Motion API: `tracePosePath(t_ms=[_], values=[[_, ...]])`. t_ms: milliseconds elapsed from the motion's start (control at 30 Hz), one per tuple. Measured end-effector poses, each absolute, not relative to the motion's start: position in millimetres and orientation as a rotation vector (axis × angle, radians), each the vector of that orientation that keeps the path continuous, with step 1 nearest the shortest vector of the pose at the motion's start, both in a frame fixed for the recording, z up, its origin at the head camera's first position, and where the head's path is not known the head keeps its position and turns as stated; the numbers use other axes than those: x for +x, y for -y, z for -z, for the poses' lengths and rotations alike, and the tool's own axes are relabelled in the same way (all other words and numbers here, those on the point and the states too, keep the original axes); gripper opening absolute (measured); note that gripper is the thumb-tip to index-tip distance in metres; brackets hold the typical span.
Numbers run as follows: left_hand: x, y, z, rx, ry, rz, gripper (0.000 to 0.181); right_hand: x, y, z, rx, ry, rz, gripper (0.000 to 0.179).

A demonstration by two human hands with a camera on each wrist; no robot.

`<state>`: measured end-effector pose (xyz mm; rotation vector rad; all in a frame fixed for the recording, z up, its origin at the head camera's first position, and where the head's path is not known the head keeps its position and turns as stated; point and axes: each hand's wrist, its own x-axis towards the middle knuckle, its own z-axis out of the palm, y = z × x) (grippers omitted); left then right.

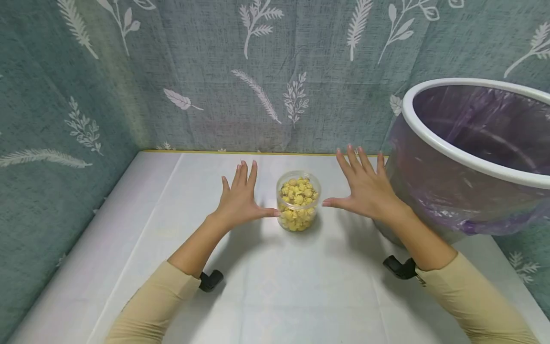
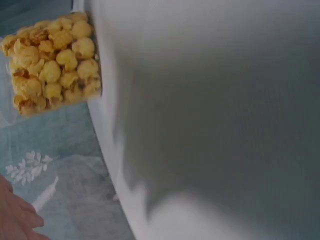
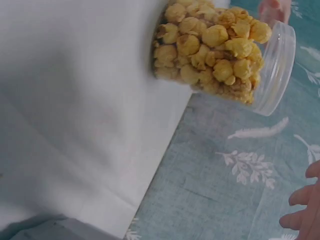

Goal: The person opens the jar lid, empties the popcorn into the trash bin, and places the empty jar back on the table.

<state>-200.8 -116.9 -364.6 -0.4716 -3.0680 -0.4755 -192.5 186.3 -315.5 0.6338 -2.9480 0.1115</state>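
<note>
A clear round jar [image 1: 298,203] of yellow popcorn [image 1: 298,191] stands upright on the white table, with no lid on its top. My left hand [image 1: 239,203] is on its left side, fingers spread straight, the thumb tip at or very near the jar's wall. On the other side my right hand [image 1: 365,188] is spread too, its thumb pointing at the jar with a small gap between. Both wrist views show the popcorn through the jar's side, and part of the right hand [image 3: 306,207] appears at the edge of the right wrist view.
At the right stands a large bin [image 1: 429,191] with a white rim and a purple plastic liner, close beside the right hand and forearm. A leaf-patterned cloth [image 1: 266,71] hangs behind the white table [image 1: 275,286]. Dark wrist mounts [image 1: 210,281] sit under the forearms.
</note>
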Motion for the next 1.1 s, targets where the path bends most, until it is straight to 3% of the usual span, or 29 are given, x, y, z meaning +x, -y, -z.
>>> tracePosePath(t_ms=[433,767,1000,1100], values=[[-208,99,400,-0.651,3.003,1.376,0.136,-194,-165,312,0.722,2.906,-0.118,0.111],[-211,87,430,-0.603,2.771,1.886,0.143,-196,-144,318,0.817,2.891,-0.17,0.11],[-212,79,445,-0.794,2.373,2.288,0.126,-198,-129,323,0.86,2.909,-0.3,0.107],[-212,76,447,-0.757,2.411,2.274,0.118,-198,-124,328,0.86,2.921,-0.353,0.106]])
